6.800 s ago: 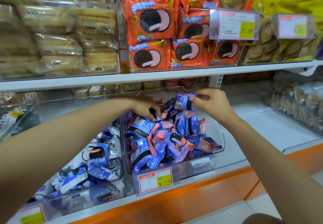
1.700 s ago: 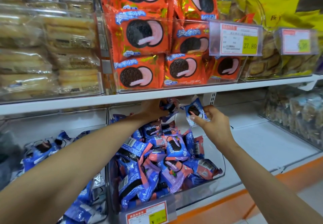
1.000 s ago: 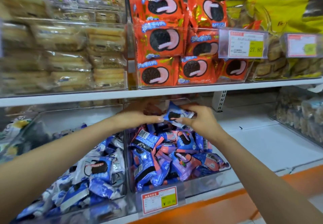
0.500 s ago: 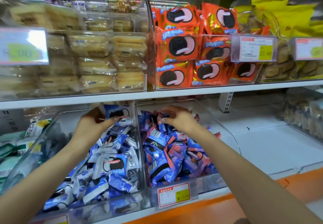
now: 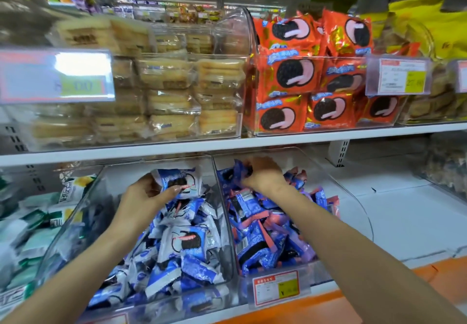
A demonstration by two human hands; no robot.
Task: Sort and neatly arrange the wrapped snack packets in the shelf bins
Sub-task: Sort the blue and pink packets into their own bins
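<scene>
Snack packets sit in two clear bins on the lower shelf, lower centre of frame. Blue-and-white packets are piled in the left bin, and blue-and-pink packets in the right bin touching it.

The left hand pinches one blue-and-white packet at its lower edge, thumb and fingers curled on it, above the back of the left bin. The right hand is at the back of the right bin, fingers curled round a blue-and-pink packet. The back of the hand hides the exact finger placement.

Handling, judged:
- The packets look light, in thin crinkly film that is glossy and so a bit slippery.
- The round biscuit inside is probably brittle, so don't squeeze the middle.
- The best hold is likely a thumb-and-finger pinch on the crimped end seal or a flat edge.
- The loose heap will likely shift when one packet is pulled, and packets could slide over the low front.

Both piles are jumbled, not faced or stacked, so arranging looks far from done. A price tag hangs on the front of the right bin. Orange packs fill the shelf above.
</scene>
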